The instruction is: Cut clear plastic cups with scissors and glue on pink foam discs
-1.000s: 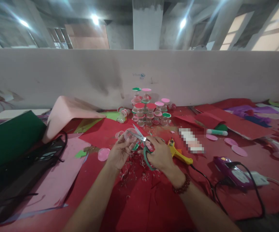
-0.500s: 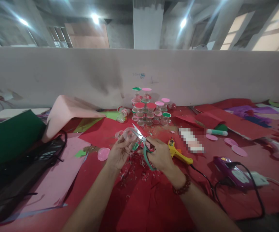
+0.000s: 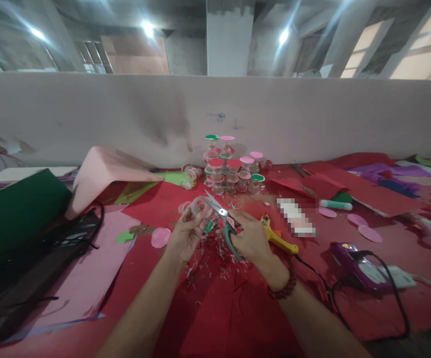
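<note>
My left hand (image 3: 185, 233) pinches a clear round plastic piece (image 3: 202, 207) that looks like a cut bottle part, rim facing up. A pair of scissors (image 3: 222, 212) with green handles is gripped in my right hand (image 3: 251, 238). Its silver blades point up and left, slightly apart, at the far edge of the plastic piece. I cannot tell whether they bite into it. Under both hands lie paper and plastic scraps (image 3: 221, 263) on red sheets. Beyond them stand stacked clear plastic bottle parts (image 3: 232, 174) topped with red, pink and green discs.
A yellow glue gun (image 3: 280, 241) lies beside my right hand, its black cord running to a purple power adapter (image 3: 365, 268). Pink discs (image 3: 370, 233) and a glue stick or marker (image 3: 335, 205) lie at right. A black bag (image 3: 40, 273) and foam sheets (image 3: 103, 174) cover the left.
The scissors have turned slightly at the plastic piece, and their blades look a little closer together. My left hand keeps its hold with hardly any movement.
</note>
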Motion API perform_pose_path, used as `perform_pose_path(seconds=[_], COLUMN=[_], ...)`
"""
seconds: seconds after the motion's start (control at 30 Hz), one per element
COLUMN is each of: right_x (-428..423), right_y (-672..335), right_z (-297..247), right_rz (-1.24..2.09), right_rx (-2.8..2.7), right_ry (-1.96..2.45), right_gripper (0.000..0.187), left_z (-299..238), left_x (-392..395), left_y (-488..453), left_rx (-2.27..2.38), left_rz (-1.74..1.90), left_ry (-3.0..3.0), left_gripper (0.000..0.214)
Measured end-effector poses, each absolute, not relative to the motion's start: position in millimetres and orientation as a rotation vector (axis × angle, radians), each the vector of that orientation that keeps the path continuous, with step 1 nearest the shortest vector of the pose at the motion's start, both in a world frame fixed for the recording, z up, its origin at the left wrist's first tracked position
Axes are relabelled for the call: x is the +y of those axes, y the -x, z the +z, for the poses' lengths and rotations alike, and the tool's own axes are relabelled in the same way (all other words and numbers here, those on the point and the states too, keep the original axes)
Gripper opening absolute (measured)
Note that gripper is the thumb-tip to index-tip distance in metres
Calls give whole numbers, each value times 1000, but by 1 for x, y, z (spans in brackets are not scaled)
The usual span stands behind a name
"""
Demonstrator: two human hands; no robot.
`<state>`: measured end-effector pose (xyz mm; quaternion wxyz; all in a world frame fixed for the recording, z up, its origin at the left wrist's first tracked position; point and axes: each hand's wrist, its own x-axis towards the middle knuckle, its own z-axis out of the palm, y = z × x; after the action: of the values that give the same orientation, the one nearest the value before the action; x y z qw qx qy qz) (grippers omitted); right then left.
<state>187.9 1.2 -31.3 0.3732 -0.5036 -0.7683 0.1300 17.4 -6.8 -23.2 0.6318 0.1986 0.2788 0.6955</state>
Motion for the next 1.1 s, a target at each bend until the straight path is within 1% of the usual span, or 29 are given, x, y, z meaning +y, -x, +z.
perform_pose_path(seconds=[0.1,0.3,0.4,0.53,0.63,0.9,1.03,1.1], right_x=[0,1,2,2,1,0,-3,-4], right_y=[-187,-189,-189,-188,-187,-190,-189,-188], right_z=[-32,-31,-32,-31,-27,-21,-20,-21], right_rz=[340,313,318,426,518,428,307,296], right_rx=[-1979,-2002,-2021,-2016,-2008,-1949,-1973,-2010], right_ry=[1281,1284,1282,1233,1221,1380,1396,1393], right_gripper=[29,28,23,18,20,19,39,36], left_z=[-25,-27,-27,-26,-25,-25,-27,-27], left_x=[-5,-5,-4,-3,-3,-4,-3,-2], left_y=[-14,-11,-8,-6,-7,-5,-4,-4], left_rx=[654,684,716,737,728,711,729,725], left_rz=[1582,1568,1561,1550,1548,1580,1566,1579], left_ry=[-476,-517,-565,-614,-614,-510,-487,-502], left_gripper=[38,36,37,38,37,32,33,33])
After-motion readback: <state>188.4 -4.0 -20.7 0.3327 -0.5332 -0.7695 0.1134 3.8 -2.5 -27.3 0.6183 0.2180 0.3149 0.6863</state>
